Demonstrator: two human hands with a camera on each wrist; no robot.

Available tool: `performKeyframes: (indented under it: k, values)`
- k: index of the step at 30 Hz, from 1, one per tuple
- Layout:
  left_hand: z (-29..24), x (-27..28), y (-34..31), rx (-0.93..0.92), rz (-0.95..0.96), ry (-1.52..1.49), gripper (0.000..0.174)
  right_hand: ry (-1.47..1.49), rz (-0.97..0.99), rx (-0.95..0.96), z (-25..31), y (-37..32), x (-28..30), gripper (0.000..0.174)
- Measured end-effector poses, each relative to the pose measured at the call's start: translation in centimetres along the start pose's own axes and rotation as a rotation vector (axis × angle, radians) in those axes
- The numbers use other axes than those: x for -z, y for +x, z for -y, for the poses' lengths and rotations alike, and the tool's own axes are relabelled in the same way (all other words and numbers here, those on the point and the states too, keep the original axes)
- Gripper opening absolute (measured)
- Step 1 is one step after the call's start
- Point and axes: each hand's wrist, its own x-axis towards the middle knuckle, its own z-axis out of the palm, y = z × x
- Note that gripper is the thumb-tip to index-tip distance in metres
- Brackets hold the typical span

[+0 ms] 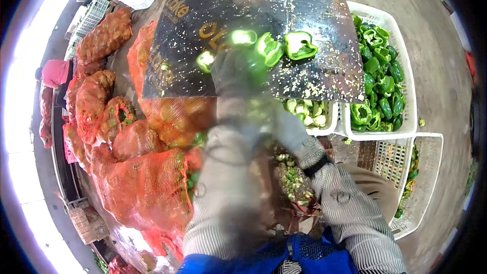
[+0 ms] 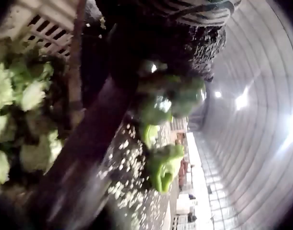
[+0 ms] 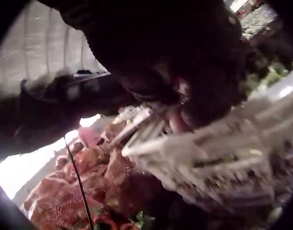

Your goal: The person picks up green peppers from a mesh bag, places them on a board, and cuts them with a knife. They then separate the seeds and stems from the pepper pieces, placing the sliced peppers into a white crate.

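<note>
My gloved left hand (image 1: 229, 73) is over the near part of the dark board (image 1: 203, 78), blurred. A glossy green bell pepper (image 2: 158, 108) is at its fingers in the left wrist view, gripped from above. Cut pepper pieces lie beyond on the board, among them an open green half (image 1: 300, 45) and another half (image 1: 270, 49). My right hand (image 1: 288, 126), also gloved, is below the board's front edge, beside the crate of pale pepper cores (image 1: 307, 111). Dark and curled in the right wrist view, it overlaps a white crate rim (image 3: 151, 146); I cannot tell what it holds.
Pale seeds are scattered over the board. At right stands a white crate (image 1: 406, 66) of green peppers, with another white crate (image 1: 431, 172) nearer me. Red mesh sacks (image 1: 147, 187) crowd the left side. A person in pink (image 1: 55, 73) is at far left.
</note>
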Motion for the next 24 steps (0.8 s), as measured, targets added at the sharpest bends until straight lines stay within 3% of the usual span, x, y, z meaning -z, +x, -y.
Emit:
performKeyframes:
  k: [2, 3, 5, 7, 8, 9, 10, 11, 14, 16, 17, 18, 20, 21, 22, 23, 24]
  values:
    - [-1.9, 0.4, 1.5, -0.073, 0.151, 0.237, 0.033, 0.047, -0.016, -0.166, -2.5, -1.5, -1.8, 0.036]
    - [-1.3, -0.6, 1.6, -0.012, 0.159, 0.199, 0.034, 0.05, -0.02, -0.183, -3.9, -2.7, -1.7, 0.036]
    - [0.6, -2.0, 2.2, 0.109, 0.189, 0.16, 0.04, 0.122, -0.141, -0.027, -6.1, -4.2, -0.6, 0.03]
    - [0.1, -1.4, 1.8, 0.057, 0.189, 0.168, 0.047, 0.21, -0.378, -0.016, -7.2, -5.0, 2.4, 0.024]
    - [-0.3, -0.9, 1.4, -0.003, 0.196, 0.175, 0.056, 0.18, -0.519, 0.038, -7.9, -4.8, 4.3, 0.036]
    - [-0.8, -0.6, 0.9, -0.013, 0.219, 0.194, 0.075, 0.173, -0.602, -0.062, -7.5, -4.1, 6.7, 0.044]
    - [-1.0, -0.4, 0.3, -0.011, 0.225, 0.195, 0.075, -0.012, -0.654, -0.125, -8.5, -2.6, 8.5, 0.051]
    - [-1.3, 0.0, -0.3, 0.025, 0.207, 0.113, 0.079, -0.036, -0.774, -0.075, -9.3, -1.3, 9.7, 0.051]
    - [-0.4, 0.1, -1.3, -0.017, 0.138, 0.084, 0.086, -0.152, -0.743, -0.122, -11.8, 2.5, 11.6, 0.047]
    - [0.1, 0.4, -1.4, 0.14, 0.006, -0.224, 0.079, -0.275, -0.616, -0.182, -11.6, 3.7, 11.6, 0.047]
    - [0.2, 0.9, -1.7, 0.492, -0.071, -0.776, 0.07, -0.308, -0.536, -0.278, -11.3, 3.7, 11.8, 0.045]
    - [2.5, 1.4, -1.7, 0.549, -0.107, -0.958, 0.061, -0.3, -0.54, -0.264, -9.8, 3.2, 12.1, 0.045]
    - [4.3, 4.4, -2.1, 0.678, 0.045, -1.576, 0.059, -0.346, -0.676, -0.011, -6.6, 1.1, 12.6, 0.039]
    - [2.7, 6.1, -2.1, 0.782, 0.092, -1.701, 0.064, -0.12, -0.599, 0.054, -3.8, -0.5, 13.3, 0.035]
    - [1.3, 7.3, -2.4, 0.689, 0.205, -1.714, 0.069, -0.014, -0.612, 0.263, -2.9, -1.0, 13.1, 0.033]
    - [-0.9, 8.7, -2.7, 0.69, 0.25, -1.661, 0.07, 0.145, -0.484, 0.364, 0.4, -3.3, 14.3, 0.031]
    - [-3.2, 9.8, -3.0, 0.692, 0.297, -1.608, 0.072, 0.237, -0.479, 0.512, 2.2, -4.7, 14.0, 0.03]
